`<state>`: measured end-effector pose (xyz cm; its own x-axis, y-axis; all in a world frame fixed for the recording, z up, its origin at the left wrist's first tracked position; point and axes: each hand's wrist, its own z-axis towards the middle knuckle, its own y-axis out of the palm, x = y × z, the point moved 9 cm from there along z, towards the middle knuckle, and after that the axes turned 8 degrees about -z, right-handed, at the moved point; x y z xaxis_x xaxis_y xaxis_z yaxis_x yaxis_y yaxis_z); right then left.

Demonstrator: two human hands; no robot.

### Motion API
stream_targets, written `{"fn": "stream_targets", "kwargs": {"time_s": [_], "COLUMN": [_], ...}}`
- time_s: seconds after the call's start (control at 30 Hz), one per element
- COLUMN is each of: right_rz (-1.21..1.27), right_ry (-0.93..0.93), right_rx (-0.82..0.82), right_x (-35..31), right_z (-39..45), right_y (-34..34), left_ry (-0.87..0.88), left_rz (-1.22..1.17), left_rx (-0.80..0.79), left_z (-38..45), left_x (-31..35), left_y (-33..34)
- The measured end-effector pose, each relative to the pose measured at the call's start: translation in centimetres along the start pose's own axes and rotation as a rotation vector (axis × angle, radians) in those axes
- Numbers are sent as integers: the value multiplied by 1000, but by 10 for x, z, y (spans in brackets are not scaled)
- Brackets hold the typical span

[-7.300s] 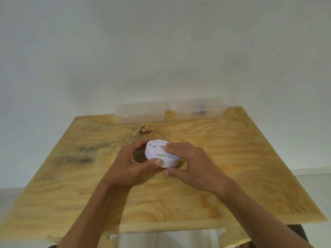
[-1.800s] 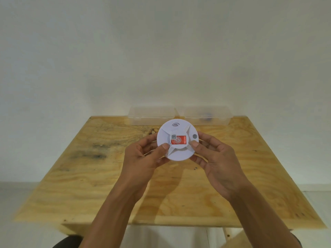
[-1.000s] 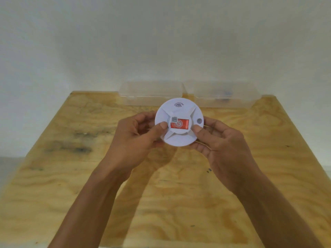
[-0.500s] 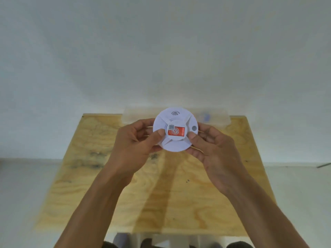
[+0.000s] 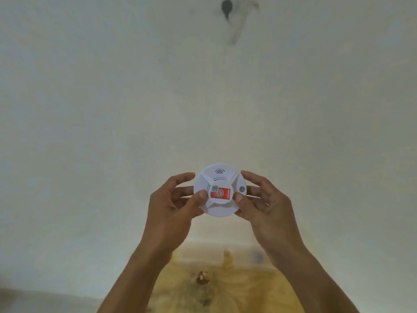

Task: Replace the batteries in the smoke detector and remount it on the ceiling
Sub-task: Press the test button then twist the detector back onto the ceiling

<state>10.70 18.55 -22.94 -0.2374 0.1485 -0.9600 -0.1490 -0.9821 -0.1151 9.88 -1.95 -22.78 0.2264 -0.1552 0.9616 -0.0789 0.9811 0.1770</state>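
The left hand and the right hand both grasp the white round smoke detector, one on each side. Each thumb presses on the front face near the middle, and the fingers curl around the rim behind. The detector is lifted in the air in front of the pale wall, its face turned toward the camera. A red label sits at the centre, with a small grey square beside it, a curved-line mark above and a grey button to the right. Far below, the wooden surface shows blurred, with a clear plastic box at its far edge. High above, a dark blurred mark sits on the white plaster.
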Motion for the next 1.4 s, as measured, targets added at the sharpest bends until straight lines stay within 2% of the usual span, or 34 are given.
{"fn": "stream_targets", "kwargs": {"time_s": [0.17,0.47,0.77,1.4], "right_rz": [-80,-74,-85,-53], "right_ry": [-158,-317,-350,-436], "right_rx": [84,194,257,359], "right_x": [-65,-152,-165,-247], "right_z": [27,88,129,237], "right_y": [7,-19,-22,-29], "left_ry": [118,266,250,382], "left_rz": [-10,-48,-109,-190], "left_rx": [-39,-130,-110,-92], "left_z": [35,100,136,234], "left_x": [63,147,160,243], "left_y": [1,43,56,88]}}
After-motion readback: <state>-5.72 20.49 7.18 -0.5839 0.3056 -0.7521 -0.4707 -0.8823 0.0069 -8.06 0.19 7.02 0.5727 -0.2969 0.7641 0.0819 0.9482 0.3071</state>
